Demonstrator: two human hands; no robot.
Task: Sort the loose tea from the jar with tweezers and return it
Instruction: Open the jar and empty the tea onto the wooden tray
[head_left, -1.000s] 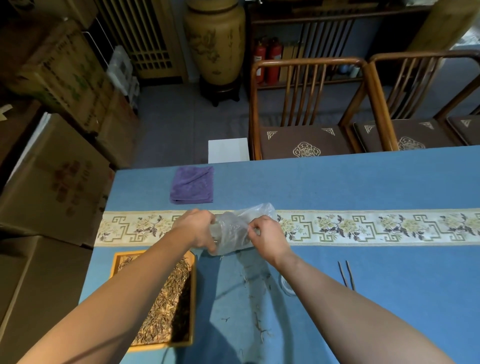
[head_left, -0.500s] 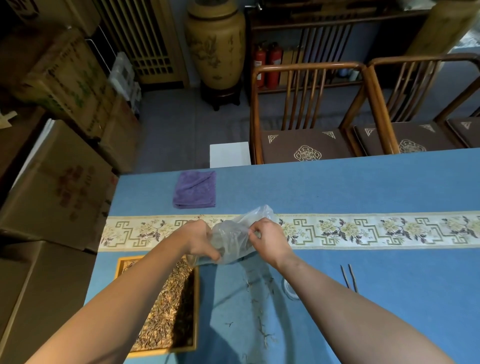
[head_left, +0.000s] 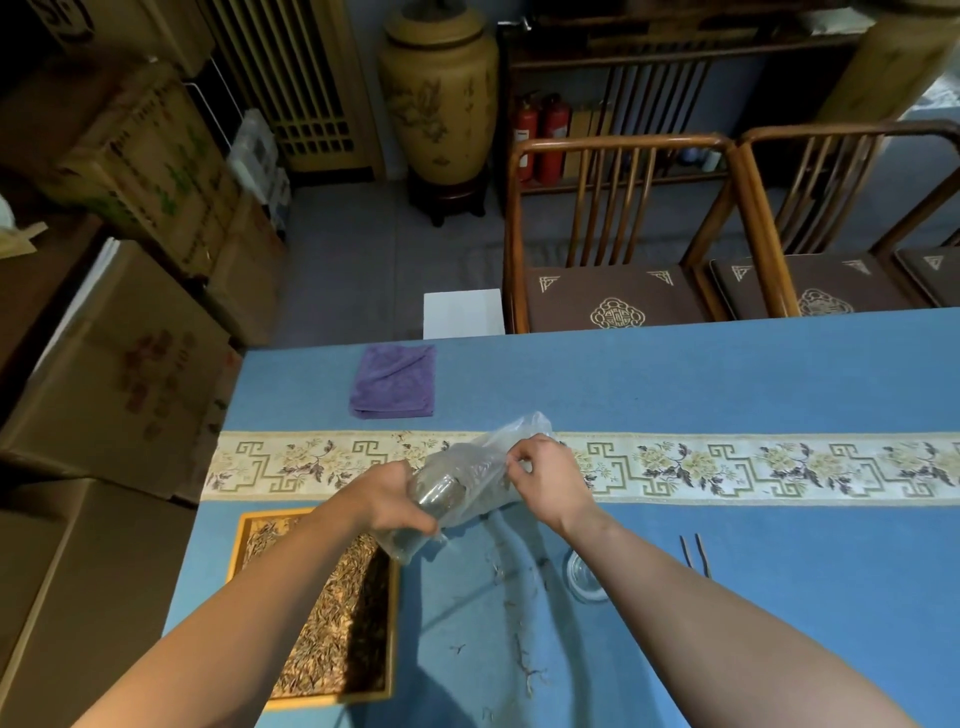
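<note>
Jar (head_left: 441, 493) tipped lower toward the tray (head_left: 236, 545) over the table (head_left: 675, 384) in the last second, left hand (head_left: 395, 499) gripping it, right hand (head_left: 545, 480) pinching the plastic bag (head_left: 498, 447) — unwrapping probably underway.

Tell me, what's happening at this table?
A person is holding a clear plastic bag above the blue table with both hands: the left hand grips its lower end, the right hand pinches the upper part. A tray of loose tea lies at the left; tweezers lie untouched at the right.
</note>
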